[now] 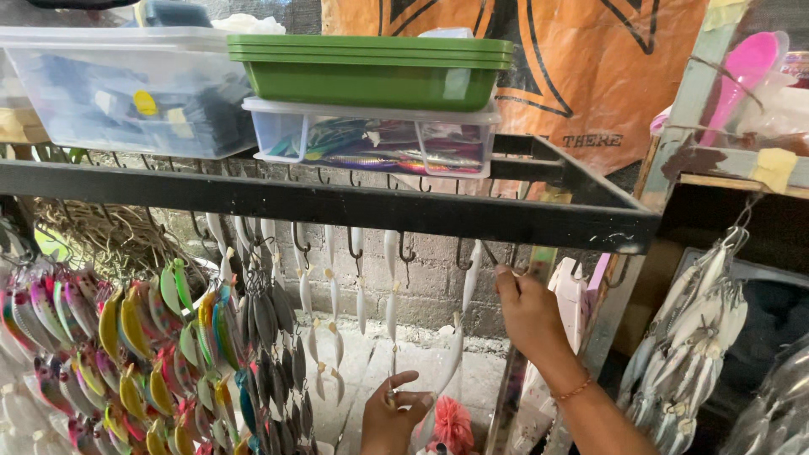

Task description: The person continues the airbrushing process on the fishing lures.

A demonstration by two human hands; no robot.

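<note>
My right hand (529, 312) reaches up to a metal hook (499, 257) under the black shelf rail (337, 206), its fingers pinched at the top of a chain of white fishing lures (468, 282). My left hand (392, 413) is lower down, fingers curled around the bottom end of that white lure chain (449, 358). More white lures (333, 295) hang from neighbouring hooks to the left. A thin bracelet (576, 389) circles my right wrist.
Rows of coloured fish-shaped lures (152, 337) hang at the left. On the shelf stand a clear plastic box (126, 84), green stacked trays (371, 63) and a clear lure box (371, 139). Bagged silver lures (699, 312) hang at the right, beside a pink scoop (742, 67).
</note>
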